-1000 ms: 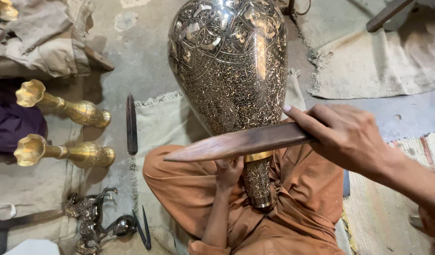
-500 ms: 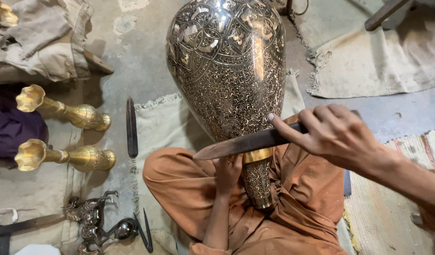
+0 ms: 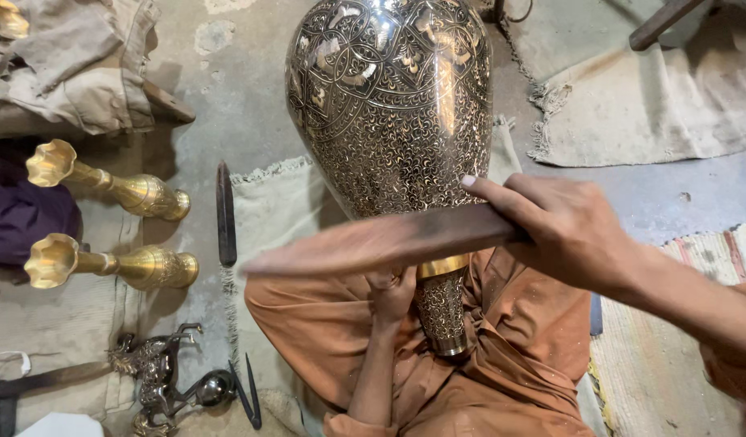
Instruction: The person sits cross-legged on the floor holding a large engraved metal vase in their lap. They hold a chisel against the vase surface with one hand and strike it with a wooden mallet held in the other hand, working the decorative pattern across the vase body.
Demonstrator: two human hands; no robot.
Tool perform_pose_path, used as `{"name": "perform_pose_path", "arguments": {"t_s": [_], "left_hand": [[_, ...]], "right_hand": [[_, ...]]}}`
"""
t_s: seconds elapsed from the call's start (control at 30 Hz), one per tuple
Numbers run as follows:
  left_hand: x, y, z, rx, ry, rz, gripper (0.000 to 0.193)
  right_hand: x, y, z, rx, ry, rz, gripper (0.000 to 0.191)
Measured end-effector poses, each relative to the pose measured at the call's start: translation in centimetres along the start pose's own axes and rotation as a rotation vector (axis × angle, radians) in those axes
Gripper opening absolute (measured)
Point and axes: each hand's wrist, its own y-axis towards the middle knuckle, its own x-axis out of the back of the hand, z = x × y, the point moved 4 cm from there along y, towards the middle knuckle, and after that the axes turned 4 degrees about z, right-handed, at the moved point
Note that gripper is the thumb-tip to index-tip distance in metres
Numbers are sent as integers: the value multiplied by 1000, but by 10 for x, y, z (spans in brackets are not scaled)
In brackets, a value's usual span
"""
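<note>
A large engraved brass vase (image 3: pixel 389 105) lies tilted over my lap, its narrow neck (image 3: pixel 442 311) pointing at me. My right hand (image 3: pixel 567 231) grips a long flat wooden stick (image 3: pixel 373 241) that lies across the vase's lower body, its left end blurred. My left hand (image 3: pixel 391 293) sits below the stick, next to the vase's neck; what its fingers hold is hidden. My legs in orange cloth (image 3: pixel 510 364) are under the vase.
Two small brass vases (image 3: pixel 106 188) (image 3: pixel 106 263) lie on the left. A dark metal file (image 3: pixel 225 214) rests on a pale mat. A metal horse figure (image 3: pixel 158 372) and dark tools sit at the lower left. Cloths lie at the top left and top right.
The stick has swung leftward and down across the vase, and my right hand has shifted slightly with it. The vase and my left hand stay in place.
</note>
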Motion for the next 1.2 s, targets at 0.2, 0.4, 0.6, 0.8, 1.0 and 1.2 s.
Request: {"name": "perform_pose_path", "arguments": {"t_s": [0.2, 0.4, 0.6, 0.8, 1.0, 1.2], "left_hand": [[3, 4, -12, -77, 14, 32, 17], [3, 4, -15, -143, 29, 6, 21], [3, 1, -8, -86, 5, 0, 24], [0, -3, -1, -99, 75, -20, 22], [3, -1, -2, -124, 64, -20, 28], [5, 6, -18, -103, -14, -41, 22]], "right_hand": [[-10, -2, 0, 103, -361, 79, 68], [-2, 1, 1, 49, -292, 126, 59], [19, 6, 5, 0, -143, -20, 59], [-2, 2, 9, 168, -516, 153, 71], [-1, -2, -2, 52, -61, -48, 76], [-25, -6, -13, -74, -76, 237, 72]]}}
